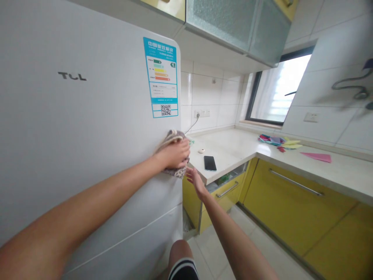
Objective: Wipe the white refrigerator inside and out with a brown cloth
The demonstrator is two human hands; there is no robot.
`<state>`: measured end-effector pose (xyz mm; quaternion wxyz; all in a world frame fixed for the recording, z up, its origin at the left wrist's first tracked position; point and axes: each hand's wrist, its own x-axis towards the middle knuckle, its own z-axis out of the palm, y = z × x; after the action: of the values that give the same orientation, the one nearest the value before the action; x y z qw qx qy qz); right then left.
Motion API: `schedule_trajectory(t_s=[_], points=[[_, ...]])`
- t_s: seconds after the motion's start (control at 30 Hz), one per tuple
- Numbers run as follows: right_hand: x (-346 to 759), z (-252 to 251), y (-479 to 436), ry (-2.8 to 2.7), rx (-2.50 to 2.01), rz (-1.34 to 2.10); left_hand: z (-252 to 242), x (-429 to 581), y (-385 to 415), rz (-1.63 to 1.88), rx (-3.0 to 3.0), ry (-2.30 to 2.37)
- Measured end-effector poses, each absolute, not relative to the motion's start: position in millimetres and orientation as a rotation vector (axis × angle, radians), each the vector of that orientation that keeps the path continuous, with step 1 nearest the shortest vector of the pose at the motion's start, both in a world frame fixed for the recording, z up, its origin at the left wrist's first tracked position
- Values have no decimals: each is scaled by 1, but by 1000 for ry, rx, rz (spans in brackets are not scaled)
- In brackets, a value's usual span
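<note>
My left hand (173, 154) grips a brown-and-cream patterned cloth (176, 135) and presses it against the right edge of a white refrigerator (116, 128). Part of the cloth hangs out below my fingers. Beside it, a little lower and to the right, my right hand (197, 183) holds nothing; its fingers are stretched out near the refrigerator's side and the counter corner. A blue energy label (161, 77) is stuck on the door above the cloth.
On the white counter (230, 142) lie a black phone (210, 163), a small round white item (201, 151), several coloured cloths (276, 142) and a pink folded piece (317, 156). Yellow drawers (227, 190) and cupboards stand below. A glass-fronted cabinet (221, 23) hangs above. A cord (192, 125) runs behind the refrigerator.
</note>
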<state>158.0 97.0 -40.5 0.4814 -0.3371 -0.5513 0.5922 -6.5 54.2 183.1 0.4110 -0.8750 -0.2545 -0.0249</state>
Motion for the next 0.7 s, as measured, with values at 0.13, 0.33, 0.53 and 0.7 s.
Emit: schedule_trajectory(t_s=[0.13, 0.33, 0.53, 0.7], points=[[127, -79, 72, -1458, -874, 1331, 322, -11, 71, -310, -2072, -690], [99, -95, 63, -1454, -860, 1060, 367, 4, 90, -556, -1914, -849], [105, -92, 72, -1507, -839, 1069, 201, 25, 67, -122, -2217, -800], [100, -94, 73, -1515, -853, 1012, 130, 22, 36, -22, -2364, -661]])
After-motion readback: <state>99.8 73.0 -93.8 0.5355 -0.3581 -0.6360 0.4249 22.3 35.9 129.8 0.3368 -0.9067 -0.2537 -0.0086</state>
